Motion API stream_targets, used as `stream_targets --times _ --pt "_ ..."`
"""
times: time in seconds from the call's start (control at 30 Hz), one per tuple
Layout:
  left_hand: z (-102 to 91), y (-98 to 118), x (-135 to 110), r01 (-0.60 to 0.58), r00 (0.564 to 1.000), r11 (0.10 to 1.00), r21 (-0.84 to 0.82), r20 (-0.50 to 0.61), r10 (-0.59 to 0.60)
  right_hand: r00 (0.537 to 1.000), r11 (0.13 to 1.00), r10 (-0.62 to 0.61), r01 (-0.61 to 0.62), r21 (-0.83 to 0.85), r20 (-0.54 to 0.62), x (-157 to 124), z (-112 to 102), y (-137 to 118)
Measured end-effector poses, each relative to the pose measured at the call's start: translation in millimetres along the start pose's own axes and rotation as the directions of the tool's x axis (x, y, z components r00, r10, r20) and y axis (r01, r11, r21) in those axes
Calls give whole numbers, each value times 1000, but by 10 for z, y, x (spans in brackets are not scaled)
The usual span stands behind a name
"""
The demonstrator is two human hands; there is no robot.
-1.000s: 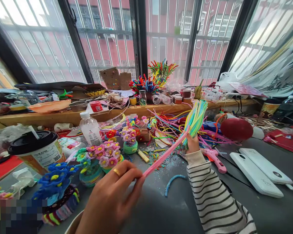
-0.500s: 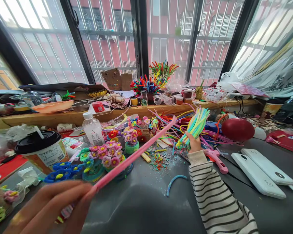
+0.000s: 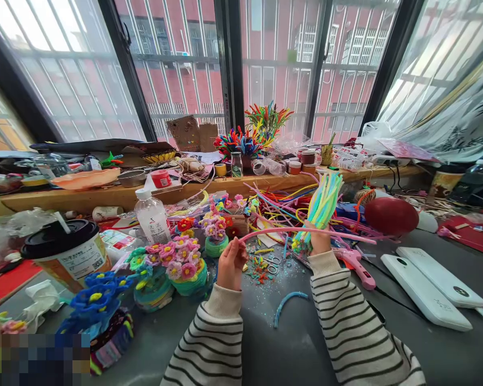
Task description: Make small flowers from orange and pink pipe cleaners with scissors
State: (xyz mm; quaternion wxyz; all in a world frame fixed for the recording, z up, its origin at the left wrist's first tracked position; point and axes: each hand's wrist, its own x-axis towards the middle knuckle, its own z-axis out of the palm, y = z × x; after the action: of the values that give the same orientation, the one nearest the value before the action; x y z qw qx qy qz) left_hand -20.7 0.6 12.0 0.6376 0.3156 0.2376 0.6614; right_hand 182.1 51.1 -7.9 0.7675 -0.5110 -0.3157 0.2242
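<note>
My left hand [image 3: 231,266] pinches one end of a long pink pipe cleaner [image 3: 277,230], which arches rightward across the front of my right hand. Fingers wrapped, my right hand [image 3: 320,244] holds an upright bundle of pastel green, yellow and blue pipe cleaners [image 3: 326,198]. Whether the pink stem touches the bundle I cannot tell. Below, a short bent blue pipe cleaner [image 3: 280,308] lies on the grey table [image 3: 273,348]. Scissors [image 3: 274,264] rest among colourful fuzz clippings [image 3: 261,274] between my hands.
Pink pipe-cleaner flowers [image 3: 185,257] and blue ones [image 3: 94,300] stand in pots at left, near a lidded cup [image 3: 70,252] and a bottle [image 3: 152,217]. A pink glue gun [image 3: 358,268] and white power banks [image 3: 426,292] lie at right. Loose pipe cleaners [image 3: 273,201] spread behind.
My left hand has moved from close to the camera at lower left forward to the table's middle, bringing the pink pipe cleaner across my right hand. My right hand stays put with its bundle.
</note>
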Motion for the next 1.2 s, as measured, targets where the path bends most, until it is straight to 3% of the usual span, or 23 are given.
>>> stream_targets --times 0.13,0.23,0.33,0.47,0.57,0.63,0.77,0.87,0.93,1.0,1.2 --pt "-97 10 50 51 998 977 -205 47 -42 992 975 -114 124 -186 62 19 -9 -43" --pt "-139 21 52 58 997 965 -257 72 -41 950 868 -219 293 -402 220 99 -26 -173" --pt "-150 9 45 58 996 960 -275 85 -36 864 640 -286 495 -588 415 249 -33 -355" --pt "-148 0 38 54 997 959 -278 77 -33 704 242 -284 709 -662 650 492 10 -508" --pt "-153 -3 42 56 996 960 -274 78 -36 620 -38 -251 761 -647 744 656 86 -515" --pt "-160 -7 47 57 996 961 -272 76 -37 598 -173 -249 747 -642 762 744 146 -476" --pt "-179 -6 49 52 997 960 -274 61 -36 621 -310 -250 675 -669 743 843 243 -275" --pt "-190 2 42 49 997 960 -277 66 -32 698 -360 -135 627 -691 703 851 282 -56" --pt "-193 3 41 44 997 961 -274 70 -26 755 -356 14 617 -702 656 840 296 63" --pt "-193 1 44 40 997 961 -274 74 -20 783 -336 96 607 -720 614 829 302 130" --pt "-169 3 41 33 999 961 -274 40 -23 776 -308 110 620 -721 621 785 275 74"
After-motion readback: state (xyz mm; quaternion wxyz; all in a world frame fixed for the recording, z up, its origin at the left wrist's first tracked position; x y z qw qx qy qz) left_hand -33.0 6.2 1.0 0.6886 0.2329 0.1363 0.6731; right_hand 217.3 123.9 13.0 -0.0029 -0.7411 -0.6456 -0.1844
